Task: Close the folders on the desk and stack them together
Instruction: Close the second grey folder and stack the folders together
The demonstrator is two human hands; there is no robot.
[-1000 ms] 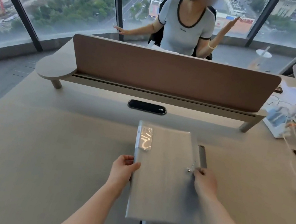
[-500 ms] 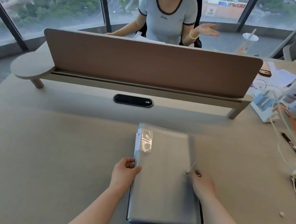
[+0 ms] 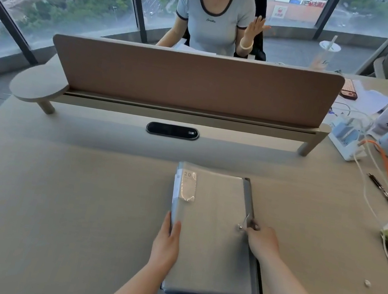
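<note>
- the folders [image 3: 212, 231] lie closed and stacked near the desk's [image 3: 52, 200] front edge, squarer than a second ago.
- left hand [image 3: 166, 241] still grips the left edge.
- right hand [image 3: 261, 241] pinches the small clasp [image 3: 241, 226] at the right edge.

Beige desk [image 3: 64, 202] carries stacked folders [image 3: 211, 238], pen [image 3: 381, 190], power strip [image 3: 346, 139].

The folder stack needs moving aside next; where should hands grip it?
Grip the folder stack by its two long edges, coming from both sides as the left hand and right hand sit now. It lies flat, long and narrow.
</note>
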